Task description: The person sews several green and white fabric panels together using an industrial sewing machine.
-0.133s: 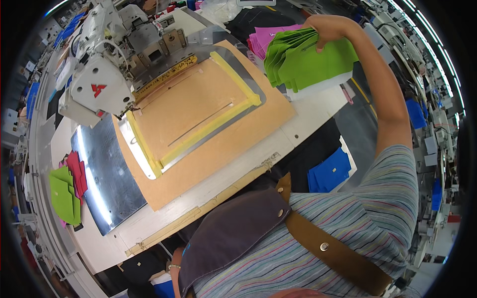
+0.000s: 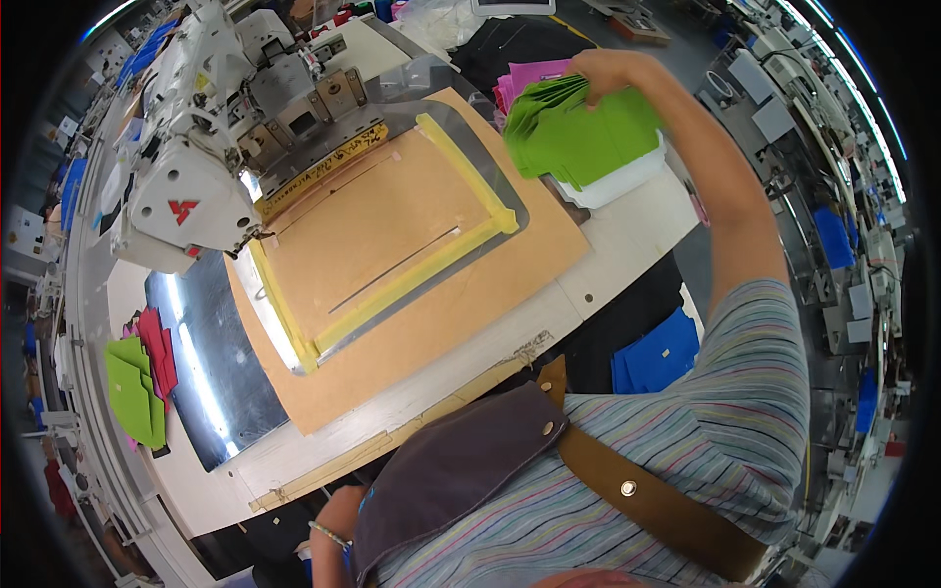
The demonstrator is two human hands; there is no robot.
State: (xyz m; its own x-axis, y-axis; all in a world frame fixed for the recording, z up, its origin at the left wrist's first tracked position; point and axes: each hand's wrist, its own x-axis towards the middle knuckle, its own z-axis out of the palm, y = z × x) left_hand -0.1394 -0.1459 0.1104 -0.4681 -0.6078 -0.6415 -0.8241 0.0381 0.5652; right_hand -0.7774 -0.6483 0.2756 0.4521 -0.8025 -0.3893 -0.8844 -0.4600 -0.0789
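Observation:
At the far right of the table, my right hand (image 2: 610,73) grips the top edge of a fanned stack of green fabric pieces (image 2: 598,137). Its thumb lies over the front of them and its fingers go behind. The stack is above a white tray (image 2: 627,181), which it partly covers. Pink fabric pieces (image 2: 534,73) show just behind the green ones. Low in the view is my left hand (image 2: 331,559), by the dark apron, with a beaded bracelet at the wrist; its fingers do not show.
A white sewing machine (image 2: 186,186) stands at the left over a tan board with a yellow-taped frame (image 2: 412,274). Beside it lie a shiny metal plate (image 2: 221,372) and more green pieces (image 2: 135,392) with red ones. Blue pieces (image 2: 662,353) rest below the table's right front edge.
My right hand has shifted left and slightly down with the green fabric pieces, baring more of the white tray. More of my left wrist shows. The whole view has shifted a little.

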